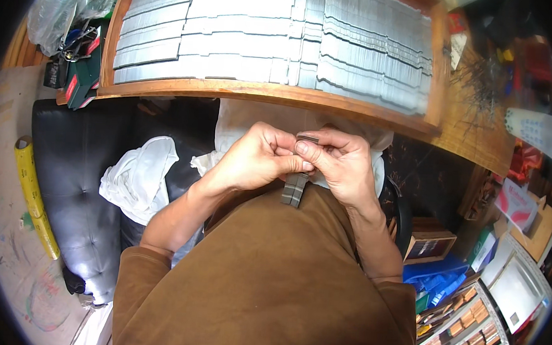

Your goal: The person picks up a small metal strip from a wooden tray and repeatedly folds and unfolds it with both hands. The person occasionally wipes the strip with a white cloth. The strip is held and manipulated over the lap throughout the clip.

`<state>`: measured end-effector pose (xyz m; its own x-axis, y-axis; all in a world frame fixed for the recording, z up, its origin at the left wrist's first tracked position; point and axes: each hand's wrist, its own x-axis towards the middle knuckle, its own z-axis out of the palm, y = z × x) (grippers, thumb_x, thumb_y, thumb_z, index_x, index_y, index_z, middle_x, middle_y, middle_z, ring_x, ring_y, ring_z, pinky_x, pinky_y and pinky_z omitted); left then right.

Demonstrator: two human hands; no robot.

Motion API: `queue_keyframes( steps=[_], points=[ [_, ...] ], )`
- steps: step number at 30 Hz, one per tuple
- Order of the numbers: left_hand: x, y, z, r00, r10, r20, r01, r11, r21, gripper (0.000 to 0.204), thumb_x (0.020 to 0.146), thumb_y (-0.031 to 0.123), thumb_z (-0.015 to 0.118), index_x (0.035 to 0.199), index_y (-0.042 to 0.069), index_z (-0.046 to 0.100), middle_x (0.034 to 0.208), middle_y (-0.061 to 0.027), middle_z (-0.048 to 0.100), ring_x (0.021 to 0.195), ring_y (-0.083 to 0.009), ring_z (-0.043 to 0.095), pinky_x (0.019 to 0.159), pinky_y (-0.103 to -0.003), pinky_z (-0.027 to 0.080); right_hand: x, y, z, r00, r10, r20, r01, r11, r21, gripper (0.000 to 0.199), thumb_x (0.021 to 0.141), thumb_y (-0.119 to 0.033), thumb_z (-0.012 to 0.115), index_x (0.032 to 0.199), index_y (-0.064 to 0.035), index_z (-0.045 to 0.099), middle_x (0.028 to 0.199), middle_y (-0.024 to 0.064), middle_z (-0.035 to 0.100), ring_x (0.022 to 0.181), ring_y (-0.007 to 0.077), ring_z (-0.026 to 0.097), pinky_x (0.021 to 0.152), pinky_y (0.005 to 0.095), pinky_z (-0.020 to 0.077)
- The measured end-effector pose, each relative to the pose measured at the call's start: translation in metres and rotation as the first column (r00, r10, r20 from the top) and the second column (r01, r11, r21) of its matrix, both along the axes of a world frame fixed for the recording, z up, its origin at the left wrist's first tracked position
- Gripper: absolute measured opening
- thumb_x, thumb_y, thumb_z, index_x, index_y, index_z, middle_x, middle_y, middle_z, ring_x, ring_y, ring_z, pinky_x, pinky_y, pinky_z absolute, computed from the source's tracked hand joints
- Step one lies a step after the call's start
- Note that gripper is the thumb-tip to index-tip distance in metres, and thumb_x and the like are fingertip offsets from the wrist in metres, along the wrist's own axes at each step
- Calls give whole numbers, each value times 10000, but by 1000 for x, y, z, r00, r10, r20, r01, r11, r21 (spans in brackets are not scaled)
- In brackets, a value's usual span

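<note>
Close in front of my brown shirt, my two hands meet over a narrow dark-grey banded piece (294,190), which looks like a small stack of thin metal strips. My left hand (258,159) is closed, thumb and fingers pinching it from the left. From the right, my right hand (347,167) grips its upper end between thumb and fingers. The top edge shows above my right thumb, and the lower end hangs down past my fingertips. Its middle is hidden by my fingers. Beyond my hands stands a wooden tray (262,91) packed with rows of thin silvery-grey strips (240,40).
White cloth (140,177) lies on the black padded seat (76,179) at left, beside a yellow tube (34,195). A wooden tabletop (477,137) with scattered thin dark pieces is far right. Below it are a wooden box (433,239), blue plastic (434,277) and a rack (468,330).
</note>
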<state>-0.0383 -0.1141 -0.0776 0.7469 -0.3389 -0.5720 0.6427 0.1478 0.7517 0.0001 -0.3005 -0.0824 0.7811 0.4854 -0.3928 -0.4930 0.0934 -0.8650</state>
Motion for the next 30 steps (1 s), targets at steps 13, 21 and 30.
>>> queue_keyframes(
  steps=[13,21,30],
  points=[
    [20,5,9,994,18,-108,-26,996,-80,190,904,167,746,1024,20,739,910,-72,754,779,-99,690,622,-216,522,9,4,1,993,-53,-103,58,997,46,180,930,-100,711,1023,55,706,774,48,678,623,75,592,546,223,487],
    [27,8,10,995,59,-77,-68,991,-117,231,901,157,741,1052,-13,704,898,-93,743,757,-135,715,551,-192,534,11,8,0,973,-139,-186,156,984,83,122,927,-82,690,979,25,714,779,33,671,608,63,555,543,195,431],
    [27,12,11,996,30,-89,-40,994,-106,244,897,174,750,1053,-8,708,918,-89,751,787,-124,714,568,-196,528,11,8,-1,970,-118,-214,149,980,132,153,924,-71,691,1033,36,703,797,50,682,627,76,588,599,217,508]
  ],
)
